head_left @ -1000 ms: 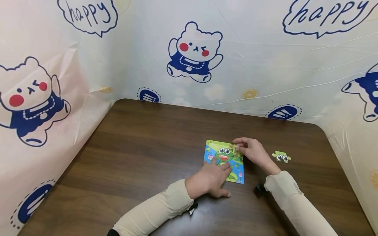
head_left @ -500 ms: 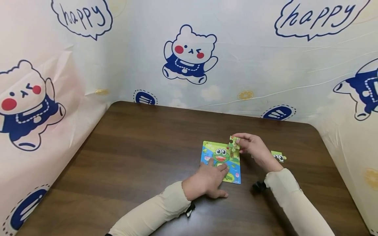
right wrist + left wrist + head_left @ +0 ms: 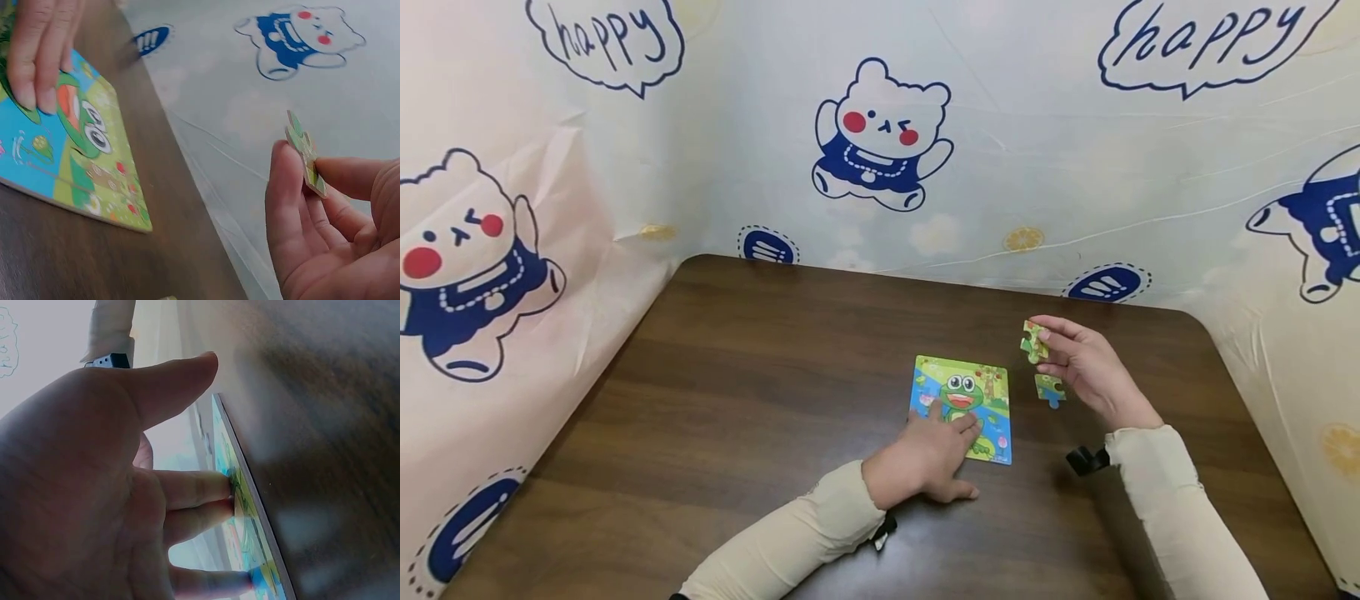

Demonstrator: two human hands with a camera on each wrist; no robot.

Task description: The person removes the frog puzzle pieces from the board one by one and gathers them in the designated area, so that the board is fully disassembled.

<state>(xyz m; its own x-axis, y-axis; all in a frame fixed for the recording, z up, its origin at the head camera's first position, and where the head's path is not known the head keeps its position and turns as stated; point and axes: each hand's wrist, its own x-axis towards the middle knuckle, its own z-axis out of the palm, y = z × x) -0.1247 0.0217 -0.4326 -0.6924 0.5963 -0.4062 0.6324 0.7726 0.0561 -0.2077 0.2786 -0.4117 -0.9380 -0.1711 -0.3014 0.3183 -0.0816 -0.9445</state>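
Observation:
A square frog puzzle board [image 3: 996, 417] lies on the table, and my left hand [image 3: 921, 458] rests on its lower left part with fingers spread straight. In the left wrist view the fingertips [image 3: 219, 485] touch the picture. To the right of the board my right hand [image 3: 1093, 367] pinches a small green puzzle piece [image 3: 1032, 340] between thumb and fingers, raised off the table. The right wrist view shows this piece [image 3: 307, 159] nearly edge-on. Just below it, a second puzzle piece [image 3: 1049, 390], green with a blue tab, shows beside the hand.
The brown wooden table [image 3: 760, 375] has a printed cloth [image 3: 1000, 167] with bears standing along its back and sides. A black wrist device [image 3: 1086, 460] hangs under the right sleeve.
My right hand has lifted the green piece off the board's upper right corner and moved right with it. The green-and-blue piece has come into view; the eyes piece is now hidden. My left hand stays put.

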